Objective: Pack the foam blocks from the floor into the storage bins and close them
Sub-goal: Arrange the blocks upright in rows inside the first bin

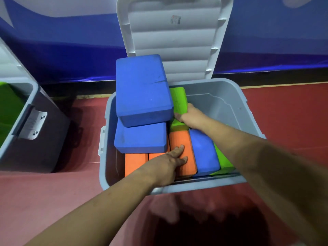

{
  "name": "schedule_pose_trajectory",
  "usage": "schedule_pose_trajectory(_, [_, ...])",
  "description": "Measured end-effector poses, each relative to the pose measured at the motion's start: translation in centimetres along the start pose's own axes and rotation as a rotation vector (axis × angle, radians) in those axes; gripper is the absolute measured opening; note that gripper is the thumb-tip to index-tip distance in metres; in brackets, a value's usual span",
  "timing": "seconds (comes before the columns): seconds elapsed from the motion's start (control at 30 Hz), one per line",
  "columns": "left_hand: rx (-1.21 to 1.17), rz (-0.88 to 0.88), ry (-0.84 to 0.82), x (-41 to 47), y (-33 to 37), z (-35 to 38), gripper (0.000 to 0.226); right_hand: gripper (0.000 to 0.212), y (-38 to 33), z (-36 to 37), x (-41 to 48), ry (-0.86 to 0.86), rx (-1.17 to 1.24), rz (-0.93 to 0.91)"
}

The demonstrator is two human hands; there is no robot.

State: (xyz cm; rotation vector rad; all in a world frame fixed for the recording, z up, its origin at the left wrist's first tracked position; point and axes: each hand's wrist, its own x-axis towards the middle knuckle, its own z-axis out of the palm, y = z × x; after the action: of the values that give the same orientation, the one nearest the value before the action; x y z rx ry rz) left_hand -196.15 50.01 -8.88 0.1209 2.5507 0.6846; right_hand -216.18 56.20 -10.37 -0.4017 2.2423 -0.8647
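Left hand [170, 162] flat on orange block [179, 137]

I see a red floor [284, 121] ending at a pale strip [284, 85] along its far edge. A grey storage bin [204, 186] stands on it near that edge. A second bin [40, 148] stands at the left, apart from the first.

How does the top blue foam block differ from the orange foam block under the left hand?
The top blue foam block lies broad face up on a second blue block, rising above the grey bin's rim. The orange foam block stands on edge, low inside. The left hand rests on the orange one, not the blue one. Both are rectangular foam.
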Motion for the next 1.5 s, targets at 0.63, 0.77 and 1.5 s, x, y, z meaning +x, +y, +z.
schedule_pose_trajectory(0.63, [0.069,-0.019,-0.075,-1.6,2.7,-1.4,0.047,0.065,1.7,1.5,-1.4,0.049,-0.248,0.034])
schedule_pose_trajectory(0.77, [-0.018,0.184,0.267,-3.2,4.0,-4.8,0.035,0.058,0.8,1.0,-1.9,0.004,-0.178,0.025])
schedule_pose_trajectory(1.5, [-0.514,-0.138,0.932,-0.3,3.2,-9.4,0.046,0.048,-8.3,-6.7,-11.5,0.65,0.391,-0.624])
